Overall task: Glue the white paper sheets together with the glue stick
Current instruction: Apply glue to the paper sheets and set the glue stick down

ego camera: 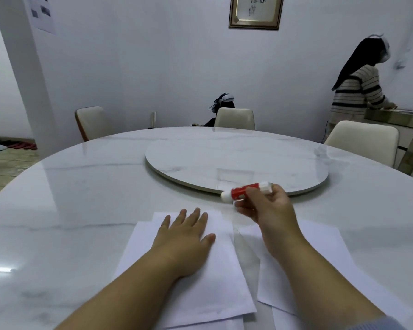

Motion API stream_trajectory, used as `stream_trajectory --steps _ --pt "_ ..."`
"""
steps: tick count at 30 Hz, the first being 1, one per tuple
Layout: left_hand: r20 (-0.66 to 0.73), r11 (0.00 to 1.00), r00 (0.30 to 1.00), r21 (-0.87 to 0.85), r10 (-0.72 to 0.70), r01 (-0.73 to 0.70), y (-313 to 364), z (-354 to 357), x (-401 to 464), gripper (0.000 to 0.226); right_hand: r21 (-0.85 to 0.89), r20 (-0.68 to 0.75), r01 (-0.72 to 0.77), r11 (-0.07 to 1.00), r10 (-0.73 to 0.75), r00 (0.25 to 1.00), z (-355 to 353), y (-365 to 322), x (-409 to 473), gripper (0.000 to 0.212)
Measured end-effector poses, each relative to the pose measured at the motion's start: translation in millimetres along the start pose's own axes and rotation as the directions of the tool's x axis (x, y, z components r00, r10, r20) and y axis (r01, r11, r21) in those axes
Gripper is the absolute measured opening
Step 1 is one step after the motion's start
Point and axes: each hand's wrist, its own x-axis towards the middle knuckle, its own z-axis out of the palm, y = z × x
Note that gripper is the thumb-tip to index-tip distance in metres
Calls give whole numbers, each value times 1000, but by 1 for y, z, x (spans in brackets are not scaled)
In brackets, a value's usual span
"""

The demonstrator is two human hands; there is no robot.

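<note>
White paper sheets lie near the front edge of the marble table. A left stack [215, 277] has one sheet on top of another, slightly askew. My left hand [186, 234] rests flat on it, fingers spread. Another sheet [320, 270] lies to the right, apart from the stack by a narrow gap. My right hand [265, 206] is raised above the gap and holds a red and white glue stick [243, 191] sideways, its white cap end pointing left. My right forearm covers part of the right sheet.
A round marble turntable [236, 163] sits in the table's middle, just beyond my right hand. Cream chairs [234, 119] stand around the far side. A person in a striped sweater [358, 91] stands at a counter at the far right.
</note>
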Motion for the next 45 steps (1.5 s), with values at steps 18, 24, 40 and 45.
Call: stream_trajectory --steps 18,24,40,45 --pt "13 1000 1000 16 1 -1 -1 1 4 54 -682 278 164 713 45 960 6 -9 -19 19" --pt "18 1000 1000 17 -4 4 -1 2 5 54 -658 403 141 740 187 896 -10 -30 -53 21" --pt "118 967 985 234 -128 97 12 -16 -1 69 122 -128 -13 992 29 991 -36 -33 -32 13" --pt "355 976 934 186 41 -113 2 -45 -14 64 45 -157 13 999 -6 988 -33 -26 -31 13"
